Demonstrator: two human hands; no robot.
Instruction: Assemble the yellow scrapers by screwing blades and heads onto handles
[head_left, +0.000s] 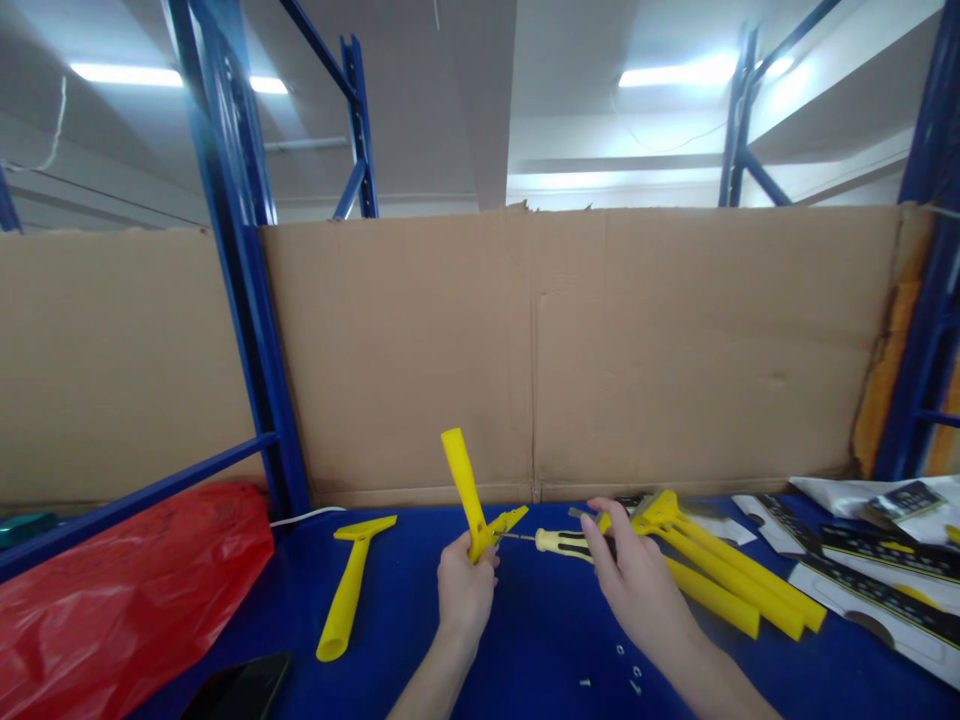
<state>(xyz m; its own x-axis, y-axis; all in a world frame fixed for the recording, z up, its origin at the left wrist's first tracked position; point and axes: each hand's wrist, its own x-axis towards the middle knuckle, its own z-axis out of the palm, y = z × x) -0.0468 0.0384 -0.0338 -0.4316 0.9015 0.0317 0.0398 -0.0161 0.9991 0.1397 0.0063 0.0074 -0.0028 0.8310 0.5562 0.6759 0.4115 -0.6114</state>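
My left hand (465, 585) is closed around a yellow scraper (465, 485) near its head, with the hollow handle pointing up and slightly left. A screwdriver (559, 543) with a pale yellow and black handle lies nearly level, its tip at the scraper's head. My right hand (634, 575) is closed on the back of the screwdriver handle; the fingers partly hide the grip. Right behind those fingers are more yellow scrapers (739, 570) in a pile, and a small grey metal edge shows by my fingertips.
Left of my hands lies another yellow scraper (349, 590) on the blue table (525, 640). A red plastic bag (150, 590) and a dark phone (238, 688) are further left. Several small pieces (636, 680) lie in front. Packaged items (877, 600) cover the right; a cardboard wall (420, 350) stands behind.
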